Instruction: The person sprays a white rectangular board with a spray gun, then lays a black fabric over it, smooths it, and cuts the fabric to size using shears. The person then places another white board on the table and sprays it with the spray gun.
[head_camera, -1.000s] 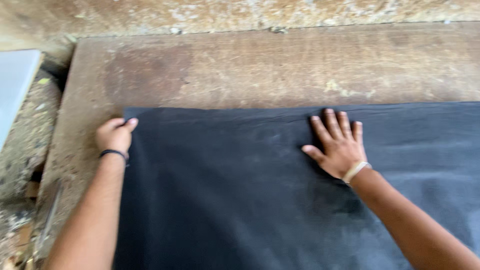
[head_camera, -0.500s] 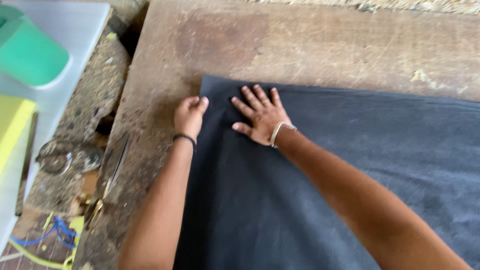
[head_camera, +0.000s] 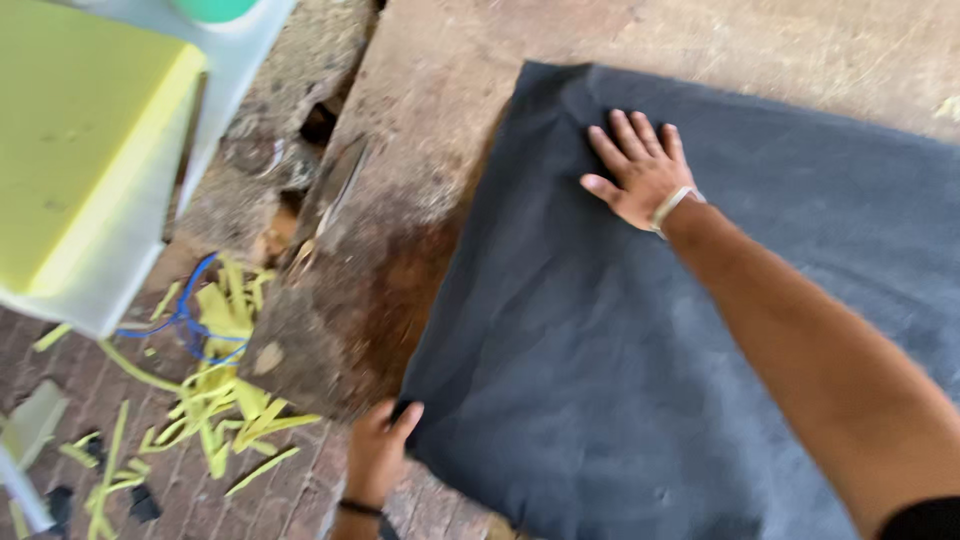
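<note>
Head view shows a dark cloth (head_camera: 640, 330) spread over a worn wooden bench (head_camera: 420, 180). The right hand (head_camera: 640, 175) lies flat on it near the far left corner, fingers spread; the left hand (head_camera: 378, 450) pinches the near corner at the bench edge. Smoothing goes best, I judge, with the flat palm anchoring while the corner is drawn taut.

The cloth (head_camera: 650, 330) lies on the bench (head_camera: 440, 130), covering its right part. The right hand (head_camera: 640, 175) rests flat on the cloth near its far left corner. The left hand (head_camera: 378, 450) is at the near left corner. Left of the bench, strips (head_camera: 225, 390) lie on the floor (head_camera: 180, 490).
</note>
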